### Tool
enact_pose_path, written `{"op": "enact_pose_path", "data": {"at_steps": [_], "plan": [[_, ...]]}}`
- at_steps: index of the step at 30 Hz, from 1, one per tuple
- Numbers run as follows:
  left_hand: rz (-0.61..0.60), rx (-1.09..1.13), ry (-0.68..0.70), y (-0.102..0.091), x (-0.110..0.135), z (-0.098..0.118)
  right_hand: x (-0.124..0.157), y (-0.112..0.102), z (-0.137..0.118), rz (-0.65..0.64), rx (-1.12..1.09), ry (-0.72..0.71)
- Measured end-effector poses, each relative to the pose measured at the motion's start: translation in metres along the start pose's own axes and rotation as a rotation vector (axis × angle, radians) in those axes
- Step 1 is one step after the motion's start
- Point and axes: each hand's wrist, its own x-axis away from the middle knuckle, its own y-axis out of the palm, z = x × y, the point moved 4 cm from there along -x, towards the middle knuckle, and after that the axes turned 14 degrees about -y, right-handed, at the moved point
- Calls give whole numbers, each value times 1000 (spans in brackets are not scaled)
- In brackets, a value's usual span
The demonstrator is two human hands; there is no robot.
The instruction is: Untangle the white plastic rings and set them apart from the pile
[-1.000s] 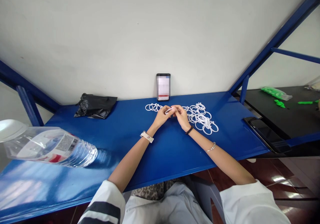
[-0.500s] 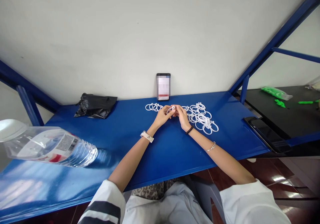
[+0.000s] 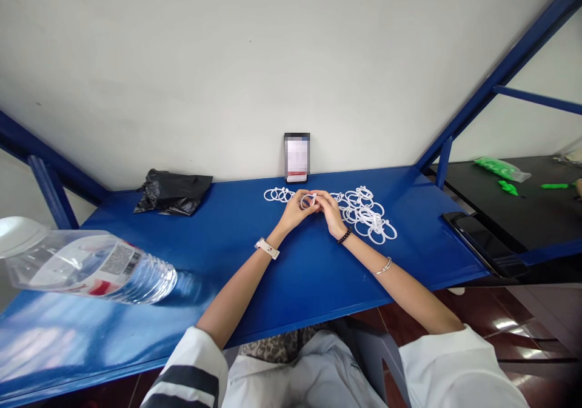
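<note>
Between my fingertips is a white plastic curtain ring (image 3: 313, 197), held up just above the blue table. My left hand (image 3: 294, 211) is closed on its left side. On the other side, my right hand (image 3: 331, 212) pinches the ring near its small knob; the fingers partly hide that spot. A loose pile of similar white rings (image 3: 370, 217) lies right beside my right hand. To the left of my hands, several more rings (image 3: 276, 195) lie overlapping in a short row, partly covered by my left hand.
A phone (image 3: 297, 158) leans against the wall behind my hands. A black plastic bag (image 3: 175, 191) lies at the back left, and a large clear bottle (image 3: 104, 267) is at the near left. Past the right edge, a dark phone (image 3: 484, 244) and green items (image 3: 500, 168) lie on a black surface.
The curtain ring has turned between my fingers, so its round opening shows more fully. Both hands stay in nearly the same place, and the other rings have not moved.
</note>
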Motion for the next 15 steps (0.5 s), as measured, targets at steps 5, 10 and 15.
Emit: {"op": "enact_pose_path", "data": {"at_steps": [5, 10, 15], "plan": [[12, 17, -14, -1, -1, -1, 0, 0, 0, 3, -21, 4], [20, 30, -18, 0, 0, 1, 0, 1, -2, -11, 17, -4], [41, 49, -25, -1, 0, 1, -1, 0, -3, 11, 21, -26]]}}
